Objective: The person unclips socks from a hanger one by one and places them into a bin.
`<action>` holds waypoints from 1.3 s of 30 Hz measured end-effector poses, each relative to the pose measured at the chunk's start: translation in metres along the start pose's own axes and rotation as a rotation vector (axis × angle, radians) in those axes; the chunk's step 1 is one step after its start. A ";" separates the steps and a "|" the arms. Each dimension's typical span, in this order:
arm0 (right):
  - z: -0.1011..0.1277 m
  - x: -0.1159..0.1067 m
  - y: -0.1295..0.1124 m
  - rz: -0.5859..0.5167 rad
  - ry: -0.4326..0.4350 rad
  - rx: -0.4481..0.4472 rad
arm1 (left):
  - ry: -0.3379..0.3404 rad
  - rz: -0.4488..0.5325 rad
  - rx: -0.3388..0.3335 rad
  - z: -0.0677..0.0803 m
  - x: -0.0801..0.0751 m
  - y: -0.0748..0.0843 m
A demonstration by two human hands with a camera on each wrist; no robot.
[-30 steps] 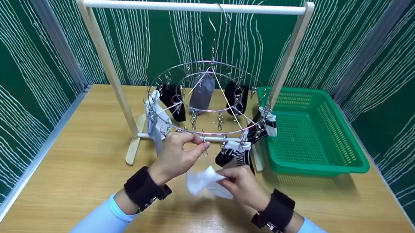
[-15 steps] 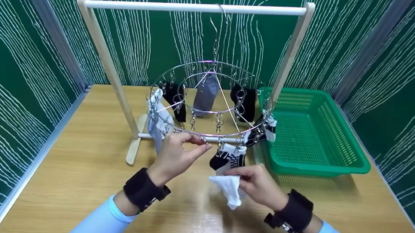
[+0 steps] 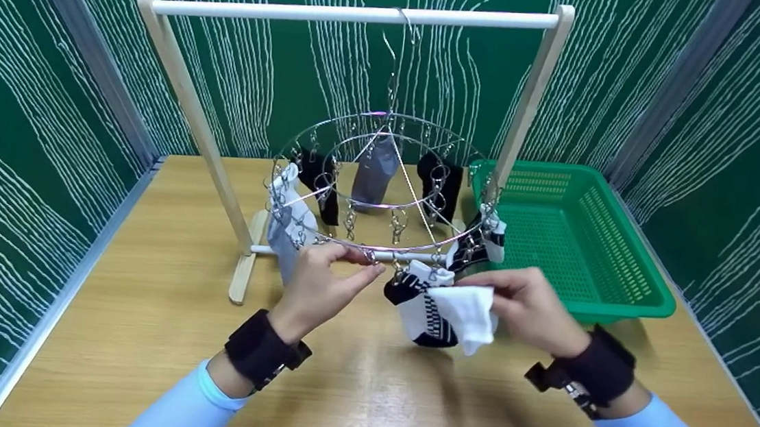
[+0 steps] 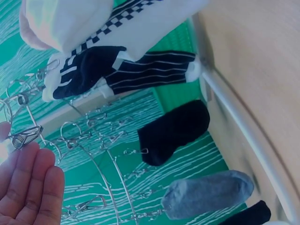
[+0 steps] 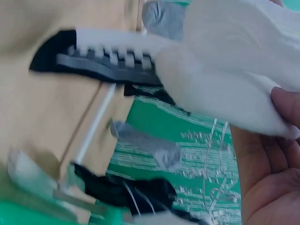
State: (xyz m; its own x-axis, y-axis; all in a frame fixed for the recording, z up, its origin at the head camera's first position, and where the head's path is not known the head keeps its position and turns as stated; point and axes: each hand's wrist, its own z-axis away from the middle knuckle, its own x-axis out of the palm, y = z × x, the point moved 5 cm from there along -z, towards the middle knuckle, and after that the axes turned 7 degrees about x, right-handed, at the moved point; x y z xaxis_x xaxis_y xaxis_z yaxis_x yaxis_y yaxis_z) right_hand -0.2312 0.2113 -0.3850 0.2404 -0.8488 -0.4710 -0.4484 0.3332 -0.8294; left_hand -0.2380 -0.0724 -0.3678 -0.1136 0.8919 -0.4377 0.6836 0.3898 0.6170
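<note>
Moved: since a second ago my right hand (image 3: 528,310) carried the white sock (image 3: 467,315) rightward, toward 3 o'clock.
Right fingers: clamped on sock, over worktop (image 3: 137,316).
Left hand (image 3: 321,285): fingers pinching a clip (image 3: 371,257) on the ring hanger (image 3: 383,179).

Left hand (image 3: 319,284) fingers pinched; right hand (image 3: 530,309) fingers curled, gripping.

White sock (image 3: 469,315) hangs limp beside ring hanger (image 3: 377,241).

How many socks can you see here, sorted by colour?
plain black socks: 2
black-and-white patterned socks: 2
grey sock: 1
white sock, held in the right hand: 1
white-and-grey sock: 1
Total: 7
</note>
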 end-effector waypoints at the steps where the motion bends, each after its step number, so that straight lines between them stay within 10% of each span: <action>1: 0.000 -0.005 -0.001 0.003 0.007 0.000 | -0.003 0.002 -0.004 0.000 0.000 0.000; 27: -0.019 -0.151 -0.007 0.158 0.458 0.155 | 0.003 0.013 0.014 0.002 -0.001 -0.004; 39: -0.048 -0.177 0.037 0.345 0.455 0.338 | -0.003 0.019 0.019 0.001 -0.002 -0.004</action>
State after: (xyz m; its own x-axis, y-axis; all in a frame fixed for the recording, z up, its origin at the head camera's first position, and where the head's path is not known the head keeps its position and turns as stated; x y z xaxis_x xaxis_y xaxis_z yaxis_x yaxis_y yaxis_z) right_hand -0.3314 0.3546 -0.3178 -0.2894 -0.7342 -0.6141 -0.1216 0.6646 -0.7372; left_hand -0.2398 -0.0760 -0.3706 -0.0983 0.8982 -0.4284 0.6992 0.3687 0.6125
